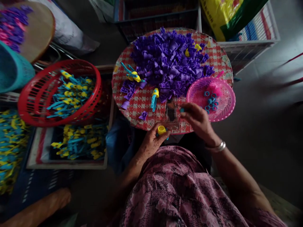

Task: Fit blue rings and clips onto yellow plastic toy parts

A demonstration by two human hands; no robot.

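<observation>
My left hand (152,140) is closed around a yellow and blue plastic piece (162,129) at the near edge of the round table (146,124). The piece's round yellow opening faces up. Over the table, my right hand (197,117) pinches a small blue ring (182,110) between thumb and fingertips. Beside it stands a pink basket (227,115) with several blue rings (211,102) inside. A heap of purple plastic pieces (170,63) covers the far part of the table. Two yellow and blue pieces, one a nearer part (154,99), lie left of the heap.
At left, a tilted red basket (26,108) and a tray (68,165) hold yellow and blue parts. A teal bucket (21,71) stands further left. Crates (156,19) and a white wire basket (246,53) are behind the table. Part of another person's limb (42,205) shows lower left.
</observation>
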